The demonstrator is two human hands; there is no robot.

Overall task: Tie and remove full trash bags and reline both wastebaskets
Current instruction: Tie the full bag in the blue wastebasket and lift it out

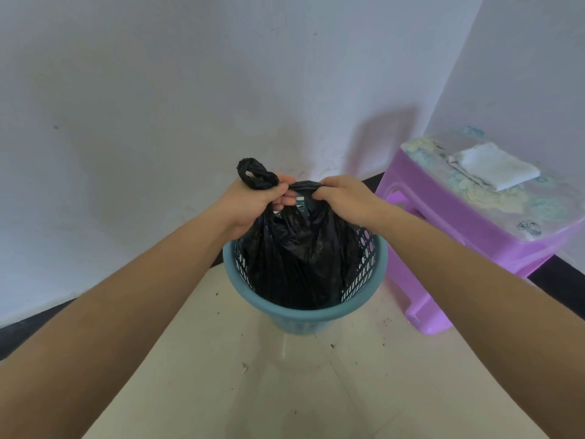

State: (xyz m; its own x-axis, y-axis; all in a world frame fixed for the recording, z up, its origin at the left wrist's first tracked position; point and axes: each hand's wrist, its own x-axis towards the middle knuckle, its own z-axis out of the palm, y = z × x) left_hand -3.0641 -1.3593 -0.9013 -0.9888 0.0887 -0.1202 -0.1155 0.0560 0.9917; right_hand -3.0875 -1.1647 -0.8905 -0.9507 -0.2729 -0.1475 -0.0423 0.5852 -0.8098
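Head view, the only one. Step in hand reads as the tie: both handles are gathered above the mouth, and I can see no knot yet. Your left hand [253, 201], centre frame just left of middle, is clenched round one twisted handle, whose loop [256, 174] sticks up past the knuckles. Your right hand [345, 198], just right of middle, is curled round the other handle, pulled taut toward the left. The two fists are close, nearly touching, directly over the bag [297, 255]. The bag is black and hangs straight below both hands, with its body still down inside the teal basket [304, 315] at centre frame. The mouth is partly open between your fists, and something pale shows in the gap. The basket stands on the pale floor [221, 391], just left of a purple stool [443, 217] at right of frame, with a folded white cloth [493, 166] on top. Next move, as I judge it: cross the handles, pass one under and cinch tight before lifting, and keep the pull upward so the basket does not tip. The second basket is not in frame. No fresh liner is visible.
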